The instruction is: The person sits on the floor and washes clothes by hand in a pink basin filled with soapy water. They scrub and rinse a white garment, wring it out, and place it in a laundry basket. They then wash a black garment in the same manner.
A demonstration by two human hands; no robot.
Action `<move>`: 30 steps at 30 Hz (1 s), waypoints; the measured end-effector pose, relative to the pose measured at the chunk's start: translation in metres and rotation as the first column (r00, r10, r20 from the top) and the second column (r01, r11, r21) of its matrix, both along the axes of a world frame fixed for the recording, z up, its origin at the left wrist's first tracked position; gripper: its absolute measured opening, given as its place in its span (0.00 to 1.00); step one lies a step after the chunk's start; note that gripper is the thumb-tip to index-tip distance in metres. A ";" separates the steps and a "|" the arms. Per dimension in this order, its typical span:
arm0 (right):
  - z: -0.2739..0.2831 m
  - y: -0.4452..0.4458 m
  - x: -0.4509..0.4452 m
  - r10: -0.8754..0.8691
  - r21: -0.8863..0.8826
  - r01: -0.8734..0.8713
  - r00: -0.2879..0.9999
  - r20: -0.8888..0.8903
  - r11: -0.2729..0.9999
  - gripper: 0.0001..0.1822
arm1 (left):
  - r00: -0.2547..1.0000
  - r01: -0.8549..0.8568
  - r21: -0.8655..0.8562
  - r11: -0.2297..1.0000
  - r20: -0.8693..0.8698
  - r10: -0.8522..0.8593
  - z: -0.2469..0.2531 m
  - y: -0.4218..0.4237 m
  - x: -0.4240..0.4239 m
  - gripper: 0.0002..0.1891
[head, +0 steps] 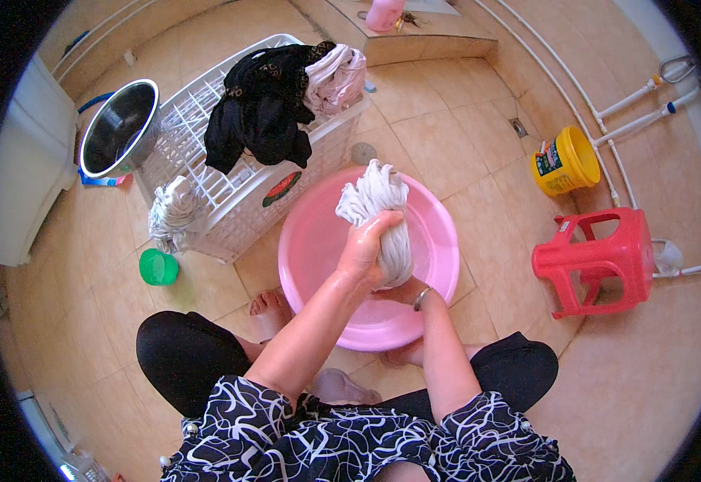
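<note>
Above a pink plastic basin [298, 241] on the floor between my feet, both my hands hold one bunched, wet-looking white cloth [394, 256]. My left hand [365, 246] is wrapped around its middle, with the upper end fanning out above the thumb. Lower down, my right hand [403, 291], with a bracelet at the wrist, grips the bottom end; its fingers are mostly hidden beneath the cloth. Past the basin, black clothing [260, 108] and a twisted pale pink cloth [335, 78] lie on an upturned-looking white plastic basket [236, 226]. Another twisted white cloth [174, 214] hangs at its near left corner.
A metal bowl [120, 129] leans at the basket's left, and a green cup [159, 267] stands on the tiled floor. To the right are a yellow bucket [561, 162], a red plastic stool [594, 262] on its side and white wall pipes [634, 102]. A pink bottle [383, 15] stands on a tiled ledge.
</note>
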State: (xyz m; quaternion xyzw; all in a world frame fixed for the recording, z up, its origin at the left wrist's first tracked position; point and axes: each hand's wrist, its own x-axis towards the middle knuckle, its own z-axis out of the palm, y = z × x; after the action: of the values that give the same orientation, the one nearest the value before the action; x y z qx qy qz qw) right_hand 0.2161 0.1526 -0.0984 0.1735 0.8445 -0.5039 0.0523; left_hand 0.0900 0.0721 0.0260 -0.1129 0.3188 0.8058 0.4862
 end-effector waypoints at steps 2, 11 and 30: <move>-0.018 0.007 0.000 -0.081 0.075 0.096 0.980 -0.182 0.993 0.23 | 0.992 -0.024 0.060 0.998 0.127 0.016 0.000 0.006 0.003 0.14; 0.106 -0.003 -0.043 -0.634 -0.465 0.452 0.667 -0.391 0.761 0.16 | 0.980 0.035 0.013 0.999 -0.199 -0.032 -0.085 -0.022 -0.047 0.21; 0.027 -0.012 -0.037 -0.744 -0.973 0.229 0.656 0.125 0.039 0.28 | 0.705 -0.013 0.003 1.000 -0.709 0.011 -0.069 -0.002 0.011 0.27</move>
State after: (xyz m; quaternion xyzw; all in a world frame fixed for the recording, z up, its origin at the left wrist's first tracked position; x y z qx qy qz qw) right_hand 0.1793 0.1404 -0.0714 0.2782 0.2304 -0.9058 -0.2213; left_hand 0.1006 0.0699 -0.0431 0.2022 0.4812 0.7901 0.3212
